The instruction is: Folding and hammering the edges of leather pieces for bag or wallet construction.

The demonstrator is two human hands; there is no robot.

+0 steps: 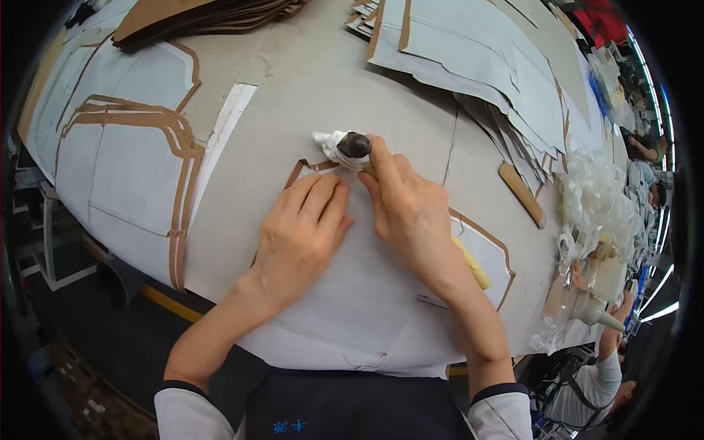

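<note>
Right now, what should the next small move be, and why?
Probably, the right hand should press the black-ended, white-wrapped tool along the thin brown edging of the flat white panel: it grips that tool beside the edging, and the left hand lies palm-down on the panel close by.

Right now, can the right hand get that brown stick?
Probably yes: only tabletop seems to lie between the right hand and the brown stick, though that hand is gripping a black-headed tool.
</note>
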